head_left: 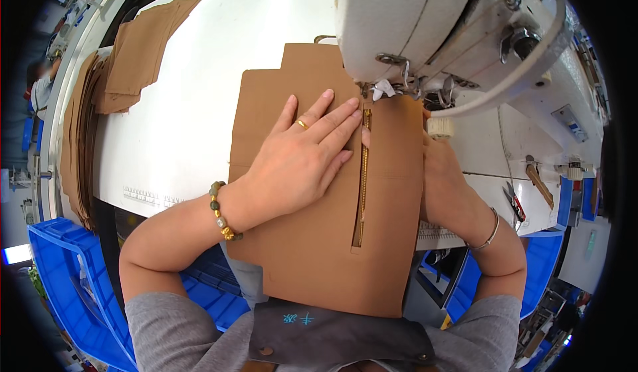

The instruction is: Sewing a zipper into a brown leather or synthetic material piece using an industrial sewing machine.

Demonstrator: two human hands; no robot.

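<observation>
A brown leather-like panel [299, 239] with notched corners lies over the sewing machine's bed and hangs past the table's front edge toward me. A gold-toothed zipper [363, 186] shows in its long narrow slot. My left hand [296, 156] lies flat on the panel left of the slot, fingers stretched out, fingertips close to the slot's upper end. At the panel's right edge my right hand [442, 179] reaches underneath. Most of its fingers are hidden, though a bit of skin shows through the slot. The sewing machine head [405, 26] stands over the panel's upper part, its needle area just above the slot.
Brown cut pieces [143, 53] lie at the far left beside a thick brown stack [80, 146]. Red-and-black thread snips [514, 202] and a brown strip [539, 186] rest at the right. Blue crates [73, 266] stand below the table on both sides.
</observation>
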